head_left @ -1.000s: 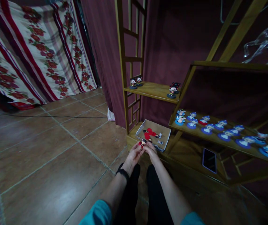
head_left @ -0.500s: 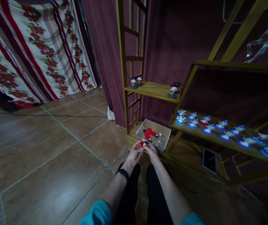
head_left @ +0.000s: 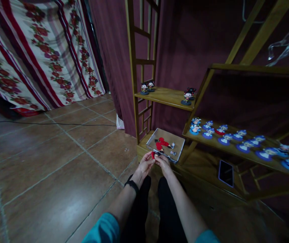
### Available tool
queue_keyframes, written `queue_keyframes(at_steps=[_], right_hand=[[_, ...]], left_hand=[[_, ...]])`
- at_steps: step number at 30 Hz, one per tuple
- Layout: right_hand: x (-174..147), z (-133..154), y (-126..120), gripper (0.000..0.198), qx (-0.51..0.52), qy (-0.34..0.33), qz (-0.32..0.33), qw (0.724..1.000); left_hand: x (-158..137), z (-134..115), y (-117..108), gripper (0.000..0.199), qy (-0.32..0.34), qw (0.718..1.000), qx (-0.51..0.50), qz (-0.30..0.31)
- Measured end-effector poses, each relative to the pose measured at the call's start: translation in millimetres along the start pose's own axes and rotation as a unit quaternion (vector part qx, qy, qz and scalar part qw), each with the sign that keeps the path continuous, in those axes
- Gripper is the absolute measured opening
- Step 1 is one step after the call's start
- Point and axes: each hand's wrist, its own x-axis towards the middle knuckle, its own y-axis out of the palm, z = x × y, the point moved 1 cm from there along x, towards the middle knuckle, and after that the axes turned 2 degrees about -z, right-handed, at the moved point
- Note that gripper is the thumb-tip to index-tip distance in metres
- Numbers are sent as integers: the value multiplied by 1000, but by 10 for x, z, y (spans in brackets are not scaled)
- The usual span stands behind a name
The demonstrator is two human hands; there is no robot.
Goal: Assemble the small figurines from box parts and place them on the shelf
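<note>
Between my two hands is a small figurine [head_left: 156, 154] with a dark head and a red base. My left hand [head_left: 145, 164] pinches it on the red side, and my right hand [head_left: 163, 162] grips it by the dark-headed end. Just beyond my fingers sits a shallow open box [head_left: 179, 148] on the low wooden ledge. In it lie red round bases [head_left: 162, 141] and several small figurine pieces [head_left: 171, 145], some black-headed, some white. My fingers partly hide the box's near edge.
A shelf [head_left: 164, 97] above the box bears black-haired figurines [head_left: 188, 96] at both ends. To the right, a lower shelf carries rows of blue and purple figurines [head_left: 226, 138]. A phone [head_left: 226, 173] lies on the ledge. A thin cable [head_left: 83, 125] crosses the tiled floor.
Both hands keep hold of the figurine in nearly the same place. The view has shifted very slightly; the box and shelves stand as before.
</note>
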Motion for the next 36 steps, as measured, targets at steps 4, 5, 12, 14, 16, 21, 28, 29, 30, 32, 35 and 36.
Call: queue_keyframes(at_steps=[4,5,12,14,16,21,28,29,30,32,35,36], right_hand=[[-9,10,12,27,-7,-6,-4,1000],[-13,12,15,27,-11,-9,-5,1000],[-35,7,14,25,-11,-26,-28,999],[-35,-1,1,30,-10,-20,-31,999],[-34,-8,-13,34,-14,-12,-27,999],[-33,-12,-14,37,-26,-8,-7,1000],[-20,-12,27,42,-26,-32,-13,999],[-19,-10,27,42,-26,-32,-15,999],[-19,-7,25,41,-26,-29,-13,999],[-23,1,20,40,-21,-23,2,999],[-40,13,12,38,-5,-22,44,999],[-46,15,9,37,-1,-23,51,998]], left_hand=[[-5,-4,20,54,-9,1000,4,6],[-10,-3,26,52,-17,1000,0,5],[-29,17,28,23,-58,996,-60,-5],[-20,18,13,20,-71,995,-70,-3],[-9,15,0,19,-79,994,-76,-7],[-4,0,4,17,-96,992,-77,-24],[-26,-17,26,15,-113,991,-58,-37],[-27,-18,27,16,-112,991,-55,-38],[-29,-18,28,17,-111,992,-50,-40],[-31,-19,32,22,-105,993,-39,-45],[-36,-21,42,27,-91,994,-21,-60],[-36,-21,45,28,-86,994,-16,-65]])
